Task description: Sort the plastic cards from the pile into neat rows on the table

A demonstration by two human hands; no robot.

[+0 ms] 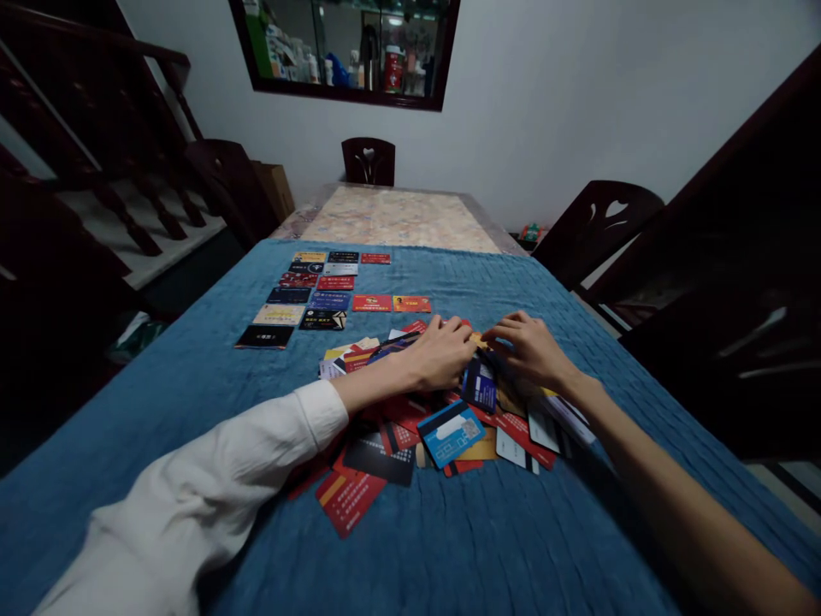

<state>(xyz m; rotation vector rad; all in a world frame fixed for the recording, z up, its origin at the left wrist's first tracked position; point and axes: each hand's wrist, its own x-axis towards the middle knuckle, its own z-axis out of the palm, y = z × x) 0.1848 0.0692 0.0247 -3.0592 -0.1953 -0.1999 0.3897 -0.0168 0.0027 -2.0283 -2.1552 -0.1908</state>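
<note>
A loose heap of cards point(398, 411), red, black, blue, white and gold, lies in the middle of the blue cloth. My left hand point(445, 352) rests over the top of the heap, its fingers curled down and their tips hidden. Facing it, my right hand point(527, 346) reaches over the heap's right side, fingers bent but apart, tips beside a gold card point(477, 340). Between and below the hands lie a dark blue card point(480, 385) and a light blue card point(451, 435). A red card point(350, 500) sticks out at the front.
Beyond the heap, cards lie in short rows, among them a black card point(264, 336) and an orange card point(411, 304). The blue cloth point(500, 547) covers the near part of the table point(398, 218). Dark chairs point(596, 227) stand around it, with a stair railing on the left.
</note>
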